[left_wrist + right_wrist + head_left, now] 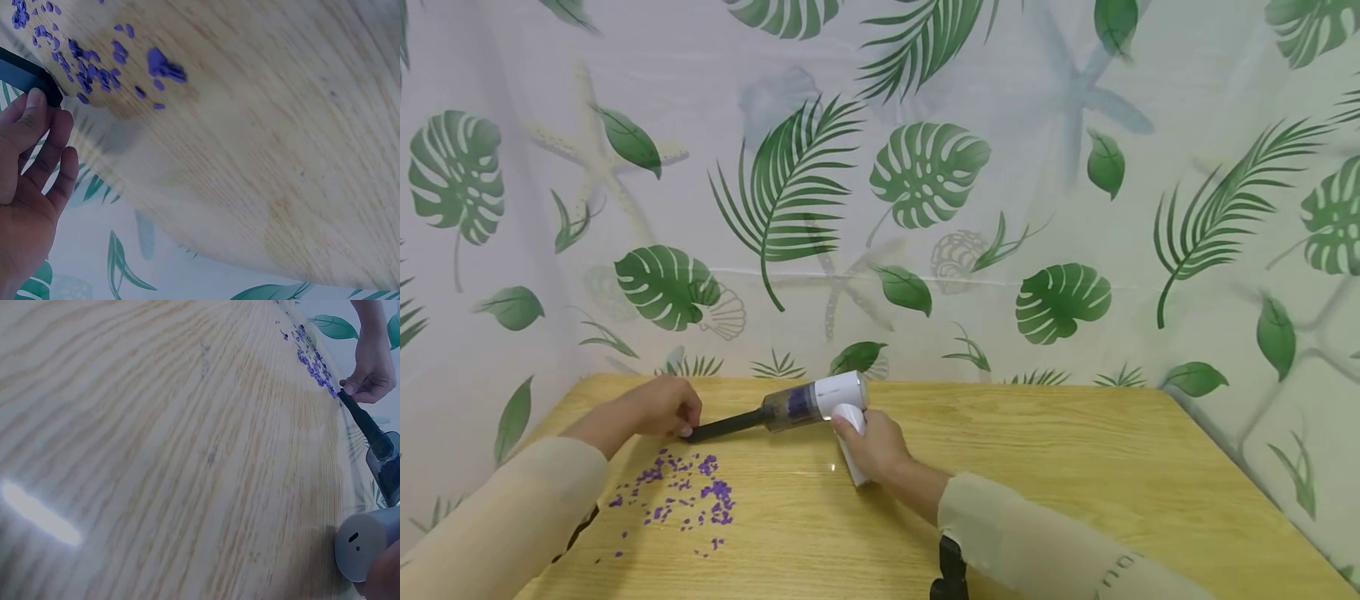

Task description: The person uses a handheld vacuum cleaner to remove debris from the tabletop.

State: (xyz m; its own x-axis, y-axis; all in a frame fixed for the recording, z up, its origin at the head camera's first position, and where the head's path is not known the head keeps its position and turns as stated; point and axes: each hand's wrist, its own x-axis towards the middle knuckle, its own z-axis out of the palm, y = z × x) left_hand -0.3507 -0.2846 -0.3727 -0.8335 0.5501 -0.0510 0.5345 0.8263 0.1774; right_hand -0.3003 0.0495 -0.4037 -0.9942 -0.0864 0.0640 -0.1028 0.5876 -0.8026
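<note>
My right hand (877, 443) grips the white handle of a handheld vacuum cleaner (840, 392), which points to the left. Its clear dust cup (792, 407) has purple bits inside. A long black nozzle (727, 426) runs out from the cup. At the tip of that nozzle, my left hand (664, 407) pinches the end between thumb and fingers; the left wrist view shows the thumb (34, 106) on the black end. Scattered purple bits (721, 492) lie on the wooden table just in front of the nozzle tip, thickest towards their right side.
The light wooden table (1060, 475) spreads out to the right of the vacuum. Behind its far edge hangs a pale curtain (917, 275) printed with green leaves. A bright reflection (40, 512) shows on the tabletop in the right wrist view.
</note>
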